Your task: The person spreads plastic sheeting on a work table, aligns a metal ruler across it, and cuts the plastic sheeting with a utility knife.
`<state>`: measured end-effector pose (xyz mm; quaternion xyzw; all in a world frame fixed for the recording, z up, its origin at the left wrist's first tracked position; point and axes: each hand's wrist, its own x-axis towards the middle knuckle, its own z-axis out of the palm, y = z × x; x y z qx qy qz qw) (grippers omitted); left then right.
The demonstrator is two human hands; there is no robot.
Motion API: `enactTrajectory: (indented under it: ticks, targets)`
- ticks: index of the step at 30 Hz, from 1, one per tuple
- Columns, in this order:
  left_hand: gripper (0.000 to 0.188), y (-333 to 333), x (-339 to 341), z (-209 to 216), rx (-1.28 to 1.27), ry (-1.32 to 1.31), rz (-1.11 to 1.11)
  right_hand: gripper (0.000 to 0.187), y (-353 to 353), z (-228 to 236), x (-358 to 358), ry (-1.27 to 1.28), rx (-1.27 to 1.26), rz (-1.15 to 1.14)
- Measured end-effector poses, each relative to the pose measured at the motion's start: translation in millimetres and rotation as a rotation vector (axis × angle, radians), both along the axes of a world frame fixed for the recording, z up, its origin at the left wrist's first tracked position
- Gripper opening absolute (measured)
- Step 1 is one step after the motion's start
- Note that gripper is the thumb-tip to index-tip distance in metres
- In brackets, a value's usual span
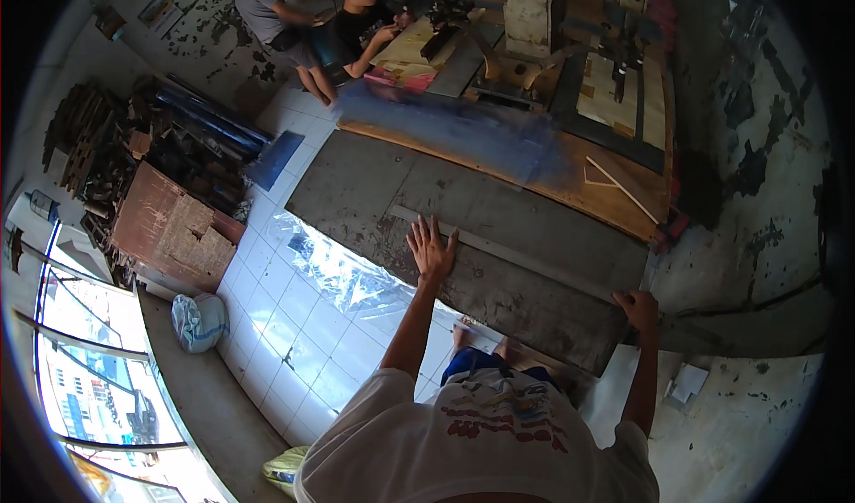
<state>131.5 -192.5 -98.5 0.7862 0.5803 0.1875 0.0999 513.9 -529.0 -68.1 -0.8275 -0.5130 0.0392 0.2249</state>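
A long, thin, flat grey strip (525,258) lies across the worn dark tabletop (374,169) in front of me. My left hand (432,252) rests flat over the strip's left part, its fingers spread. At the strip's right end, by the table's edge, my right hand (638,310) is closed, with thumb and finger pinched at that end. Beyond the dark top, a blue translucent plastic sheet (454,129) lies along the wooden edge and looks smeared.
A large pressing machine (525,13) stands at the far side, with two people (356,26) near it. Thin wooden sticks (623,189) lie on the wooden board. Clear plastic film (334,267) lies on the tiled floor. Scrap boards (174,227) and a tied sack (199,321) are at left.
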Motion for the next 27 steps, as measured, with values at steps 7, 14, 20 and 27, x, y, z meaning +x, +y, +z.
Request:
enactTrajectory:
  ticks: [7,14,20,27]
  targets:
    - [0.099,23,-5,7,0.018,0.090,0.051,0.052,-6,2,6,0.013,-0.175,-0.153]
    - [0.106,44,-16,2,-0.039,0.141,0.060,0.054,-46,-7,28,0.055,-0.132,-0.295]
    - [0.089,68,-43,-20,0.101,0.141,0.081,0.050,-35,9,6,0.085,-0.042,-0.217]
    - [0.087,71,-34,-14,0.022,0.202,0.065,0.053,-15,-3,0,0.052,-0.064,-0.231]
